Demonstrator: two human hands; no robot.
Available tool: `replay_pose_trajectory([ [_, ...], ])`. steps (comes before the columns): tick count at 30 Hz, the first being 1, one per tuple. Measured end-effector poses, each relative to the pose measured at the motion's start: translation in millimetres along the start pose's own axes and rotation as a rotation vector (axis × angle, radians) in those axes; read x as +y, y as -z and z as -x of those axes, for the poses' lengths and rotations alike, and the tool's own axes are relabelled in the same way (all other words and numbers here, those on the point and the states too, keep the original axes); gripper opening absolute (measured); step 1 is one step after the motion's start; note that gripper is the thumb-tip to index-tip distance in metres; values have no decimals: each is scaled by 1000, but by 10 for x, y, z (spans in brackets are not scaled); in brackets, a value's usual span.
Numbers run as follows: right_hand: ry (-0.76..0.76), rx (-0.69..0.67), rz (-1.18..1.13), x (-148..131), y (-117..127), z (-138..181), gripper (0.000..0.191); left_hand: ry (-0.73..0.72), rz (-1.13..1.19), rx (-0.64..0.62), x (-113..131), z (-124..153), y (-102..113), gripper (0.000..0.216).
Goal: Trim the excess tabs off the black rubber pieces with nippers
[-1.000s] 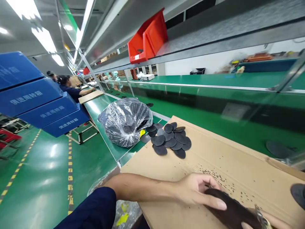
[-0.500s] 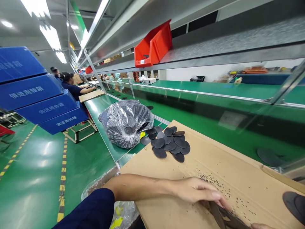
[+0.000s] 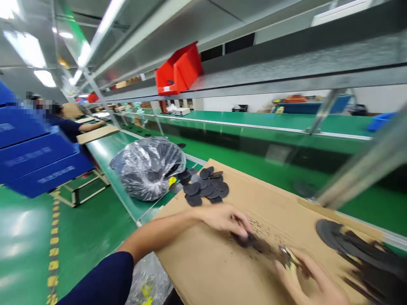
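My left hand reaches over the cardboard sheet, its fingers closed on a dark, motion-blurred black piece. Closed round a small pair of cutters with a metal head and yellowish handles, my right hand is at the lower right, its tool pointing towards the left hand. Tiny black scraps are scattered on the cardboard between and behind the hands. Farther back, a heap of flat black discs lies on the cardboard's far left corner.
A clear plastic bag full of black discs sits behind the heap. At right lie larger black pieces, partly blurred. A red bin stands on the shelf above. Blue crates are stacked at left; a person works beyond.
My view has turned right. My right hand has come into view with the cutters. The larger, strip-like dark piece at my left hand has given way to a small blurred one.
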State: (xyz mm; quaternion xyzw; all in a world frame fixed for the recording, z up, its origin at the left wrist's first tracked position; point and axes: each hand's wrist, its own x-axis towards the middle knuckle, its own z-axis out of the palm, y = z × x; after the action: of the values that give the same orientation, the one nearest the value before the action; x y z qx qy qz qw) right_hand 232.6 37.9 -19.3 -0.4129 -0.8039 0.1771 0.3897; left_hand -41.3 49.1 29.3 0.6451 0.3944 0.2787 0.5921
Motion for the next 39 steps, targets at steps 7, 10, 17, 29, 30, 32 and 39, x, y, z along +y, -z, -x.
replay_pose_trajectory([
  [7, 145, -15, 353, -122, 76, 40, 17, -99, -700, 567, 340, -647, 769, 11],
  [10, 137, -84, 381, -196, 67, 103, 19, -46, -776, 623, 328, -1134, 953, 13],
  [17, -20, -227, 354, -327, 67, 222, 17, 100, -831, 570, 80, -1624, 1081, 19],
  [29, -180, -214, 476, -335, 39, 258, 7, 113, -624, 527, -124, -2653, 66, 37],
  [30, -190, -208, 489, -332, 42, 256, 7, 112, -589, 536, -121, -2690, -8, 37],
  [32, -191, -196, 501, -331, 53, 253, 8, 110, -515, 557, -88, -2704, -88, 36],
  [39, -169, -176, 533, -351, 99, 230, 7, 16, -208, 593, 157, -2157, 59, 23],
])
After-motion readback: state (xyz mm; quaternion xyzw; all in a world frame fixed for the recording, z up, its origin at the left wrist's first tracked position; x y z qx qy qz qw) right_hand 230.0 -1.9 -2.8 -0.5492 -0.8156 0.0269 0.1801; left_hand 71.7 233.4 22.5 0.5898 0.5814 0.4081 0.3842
